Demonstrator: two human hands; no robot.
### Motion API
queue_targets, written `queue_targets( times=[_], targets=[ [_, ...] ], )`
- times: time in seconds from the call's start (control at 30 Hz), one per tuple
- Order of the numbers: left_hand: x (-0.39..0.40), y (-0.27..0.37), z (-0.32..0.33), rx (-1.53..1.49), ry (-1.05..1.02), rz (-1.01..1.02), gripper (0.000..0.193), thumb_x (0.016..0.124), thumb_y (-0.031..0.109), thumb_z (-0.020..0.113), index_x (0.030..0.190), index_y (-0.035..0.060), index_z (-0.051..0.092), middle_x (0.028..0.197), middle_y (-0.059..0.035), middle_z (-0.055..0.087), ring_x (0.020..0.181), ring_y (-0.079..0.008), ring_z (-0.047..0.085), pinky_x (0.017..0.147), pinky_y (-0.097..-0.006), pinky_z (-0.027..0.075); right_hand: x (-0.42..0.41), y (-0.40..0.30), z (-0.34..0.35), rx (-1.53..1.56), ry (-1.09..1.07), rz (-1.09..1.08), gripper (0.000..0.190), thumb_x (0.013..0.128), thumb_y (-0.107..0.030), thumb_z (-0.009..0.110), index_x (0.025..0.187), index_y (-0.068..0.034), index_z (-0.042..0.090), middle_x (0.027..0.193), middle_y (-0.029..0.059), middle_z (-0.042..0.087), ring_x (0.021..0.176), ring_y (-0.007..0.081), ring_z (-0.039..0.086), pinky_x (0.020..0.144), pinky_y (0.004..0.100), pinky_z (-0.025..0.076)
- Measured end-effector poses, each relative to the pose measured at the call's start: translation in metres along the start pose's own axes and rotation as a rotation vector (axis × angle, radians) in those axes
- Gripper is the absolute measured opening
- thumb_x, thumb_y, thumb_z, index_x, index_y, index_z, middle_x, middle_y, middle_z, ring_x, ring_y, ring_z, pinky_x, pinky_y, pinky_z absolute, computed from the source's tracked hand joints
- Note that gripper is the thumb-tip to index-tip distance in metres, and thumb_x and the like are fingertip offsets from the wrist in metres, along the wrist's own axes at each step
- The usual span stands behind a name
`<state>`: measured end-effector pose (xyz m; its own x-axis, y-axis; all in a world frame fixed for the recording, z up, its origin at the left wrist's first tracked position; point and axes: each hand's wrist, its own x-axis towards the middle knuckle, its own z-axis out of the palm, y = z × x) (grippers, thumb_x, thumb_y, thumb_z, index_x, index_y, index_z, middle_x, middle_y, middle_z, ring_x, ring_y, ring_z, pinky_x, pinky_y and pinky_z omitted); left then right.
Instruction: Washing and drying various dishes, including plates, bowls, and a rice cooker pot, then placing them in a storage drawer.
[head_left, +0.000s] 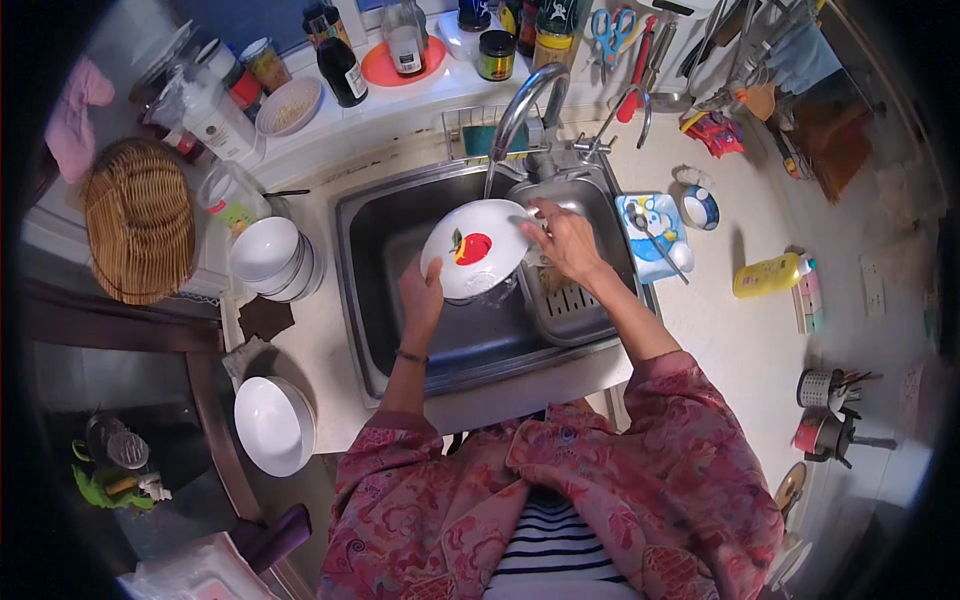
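Note:
A white plate (451, 266) with a red and yellow fruit design is tilted over the large basin of the steel sink (375, 300). My left hand (421, 296) grips its left rim, thumb on the face. At the right rim, my right hand (571, 244) holds on with the thumb, its fingertips slightly blurred. Water falls from the chrome faucet (517, 116) onto the far side of the plate, and clear water runs off the near edge. Under my right hand, a steel drain basket (574, 322) with slots sits in the smaller basin; scraps lie inside.
Stacked white bowls (266, 251) and larger white bowls (274, 427) stand on the left counter. To the right are a cartoon-patterned tray (634, 255) with a spoon (660, 244), a small blue-and-white bowl (700, 208) and a yellow bottle (766, 275). Bottles and jars line the ledge behind.

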<state>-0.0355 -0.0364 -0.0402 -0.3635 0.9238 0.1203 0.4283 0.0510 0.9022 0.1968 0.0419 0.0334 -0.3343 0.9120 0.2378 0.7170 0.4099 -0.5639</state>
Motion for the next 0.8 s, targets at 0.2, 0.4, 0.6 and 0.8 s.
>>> queue_targets(
  times=[0.2,0.4,0.6,0.8],
  targets=[
    [-0.008,0.049,-0.006,0.378,-0.032,0.265,0.035,0.073,0.002,0.056,0.107,0.0092,0.057,0.090,-0.0170,0.062,0.078,-0.0347,0.060,0.067,-0.0424,0.047,-0.017,-0.032,-0.019,-0.341,0.110,-0.282,0.038,0.073,-0.017,0.060,0.108,-0.003,0.053,0.084,0.0128,0.061,0.081,0.0305,0.059,0.066,0.0374,0.050],
    [-0.023,0.066,-0.011,0.323,-0.033,0.451,0.043,0.067,-0.006,0.050,0.106,0.0095,0.058,0.094,-0.0161,0.062,0.082,-0.0339,0.060,0.071,-0.0421,0.047,-0.049,-0.032,-0.019,-0.565,0.026,-0.382,0.033,0.068,-0.008,0.056,0.101,-0.002,0.053,0.079,0.0113,0.059,0.074,0.0260,0.060,0.055,0.0347,0.050],
    [-0.033,0.086,0.005,0.293,-0.092,0.478,0.044,0.068,-0.008,0.046,0.107,0.0086,0.059,0.097,-0.0181,0.061,0.088,-0.0346,0.060,0.075,-0.0402,0.047,-0.077,-0.017,-0.036,-0.511,0.082,-0.404,0.023,0.070,-0.008,0.054,0.091,0.001,0.051,0.075,0.0136,0.058,0.069,0.0269,0.061,0.052,0.0360,0.051],
    [-0.040,0.116,0.050,0.199,-0.058,0.617,0.040,0.072,-0.004,0.054,0.109,0.0090,0.059,0.097,-0.0128,0.063,0.083,-0.0294,0.061,0.071,-0.0373,0.049,-0.115,0.021,-0.071,-0.322,0.261,-0.215,0.029,0.069,-0.008,0.061,0.094,0.002,0.052,0.071,0.0149,0.056,0.063,0.0291,0.058,0.049,0.0372,0.047]
  ],
)
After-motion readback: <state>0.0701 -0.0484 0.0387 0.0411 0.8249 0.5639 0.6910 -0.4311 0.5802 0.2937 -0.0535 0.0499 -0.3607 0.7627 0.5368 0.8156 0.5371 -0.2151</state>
